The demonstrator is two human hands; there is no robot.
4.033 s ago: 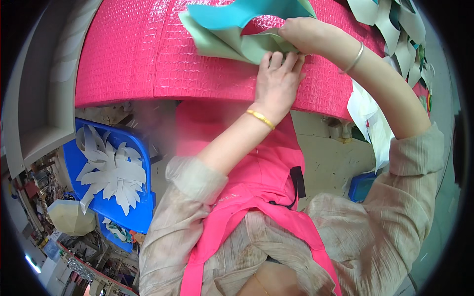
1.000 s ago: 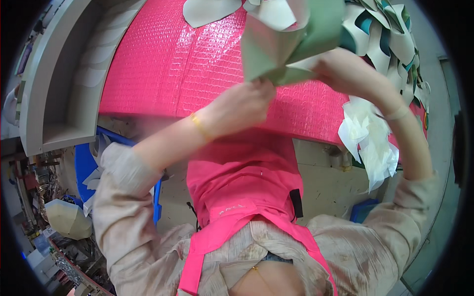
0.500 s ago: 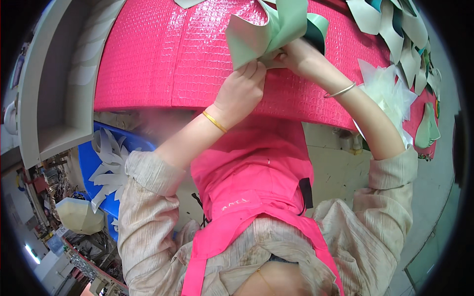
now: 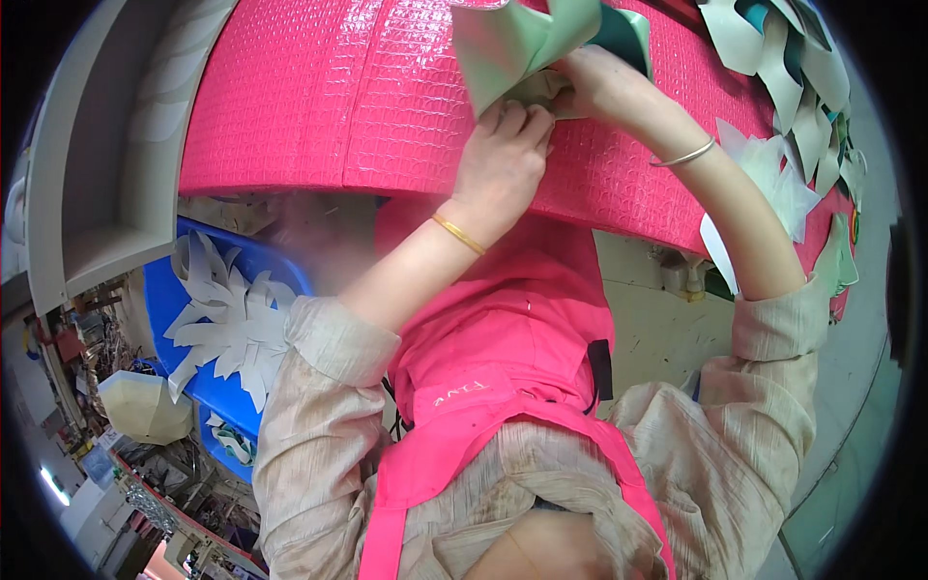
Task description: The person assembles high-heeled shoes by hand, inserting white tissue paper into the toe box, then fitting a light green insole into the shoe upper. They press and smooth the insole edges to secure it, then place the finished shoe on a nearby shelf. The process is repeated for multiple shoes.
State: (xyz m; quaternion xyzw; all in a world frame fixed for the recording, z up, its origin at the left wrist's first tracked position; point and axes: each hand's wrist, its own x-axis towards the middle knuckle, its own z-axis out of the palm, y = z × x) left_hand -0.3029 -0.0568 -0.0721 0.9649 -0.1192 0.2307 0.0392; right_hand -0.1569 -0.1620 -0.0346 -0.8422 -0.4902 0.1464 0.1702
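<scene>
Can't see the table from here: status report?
Left hand and right hand gripping pale green sheet. Curled over pink table. White sheets off to right.

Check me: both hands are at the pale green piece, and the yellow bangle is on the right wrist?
No: the head view shows the yellow bangle on the left wrist. The left hand and right hand are at the pale green piece, as you said.
</scene>
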